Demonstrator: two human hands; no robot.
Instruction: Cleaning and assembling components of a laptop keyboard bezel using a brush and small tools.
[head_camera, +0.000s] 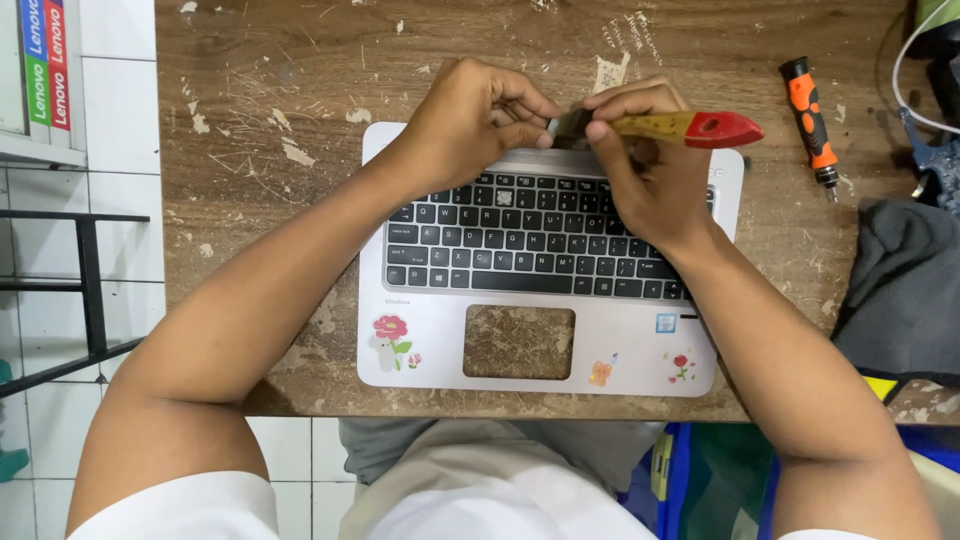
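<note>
While its bristles are being pinched by the left hand (478, 118), a wooden red-tipped paintbrush (672, 127) is being gripped by the right hand (648, 172) above the silver laptop keyboard shell (545, 340).

Left of the laptop shell (540, 300) the wooden surface (260, 200) lies open to its edge – on the right an orange screwdriver (812, 122) and grey cloth (905, 290) crowd the way

Worn wood table (250, 180), scratched, w/ pale paint flecks. White tiled floor (120, 120) at left, grey grout. Black metal rack (90, 290) stands on tiles, left of table. White shelf edge (40, 150) top-left corner. Blue bin (730, 480) below table edge, bottom right. Even, soft light.
</note>
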